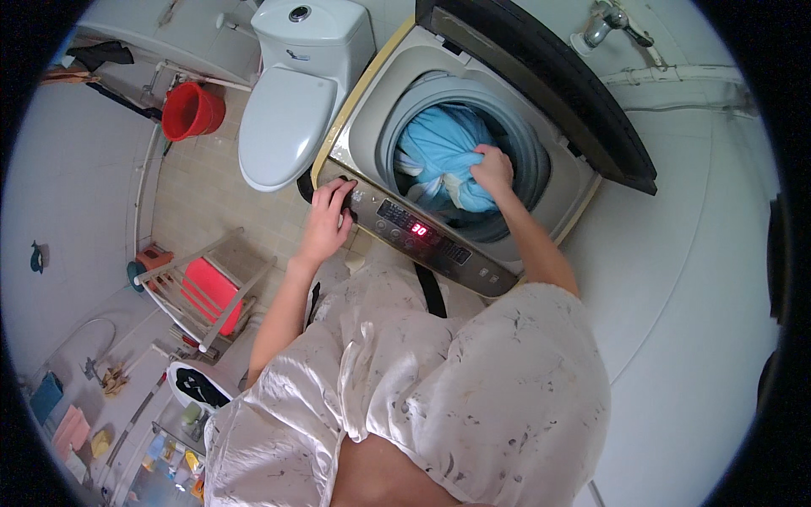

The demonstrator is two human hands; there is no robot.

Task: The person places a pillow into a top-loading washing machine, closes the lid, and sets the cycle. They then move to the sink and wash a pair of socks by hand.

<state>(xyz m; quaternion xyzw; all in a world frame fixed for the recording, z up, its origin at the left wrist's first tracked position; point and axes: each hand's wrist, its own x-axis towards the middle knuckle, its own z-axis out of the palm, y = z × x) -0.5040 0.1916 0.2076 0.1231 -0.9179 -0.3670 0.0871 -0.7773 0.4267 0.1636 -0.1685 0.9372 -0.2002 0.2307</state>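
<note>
A top-loading washing machine [370,142] stands in front of me with its dark lid [538,82] raised. Inside the round drum lies wet light-blue cloth [440,136], with some white fabric among it. My right hand [493,170] reaches into the drum and grips the blue cloth at its right side. On the left front corner of the control panel [437,244] rests my left hand [329,215], its fingers bent over the edge, holding nothing. The panel's red display is lit.
A white toilet [288,127] with its lid down stands left of the machine. Farther left are a red bucket [190,113] and a rack or chair [209,285] with a red basin. A wall tap [599,30] is at the upper right, beyond the raised lid.
</note>
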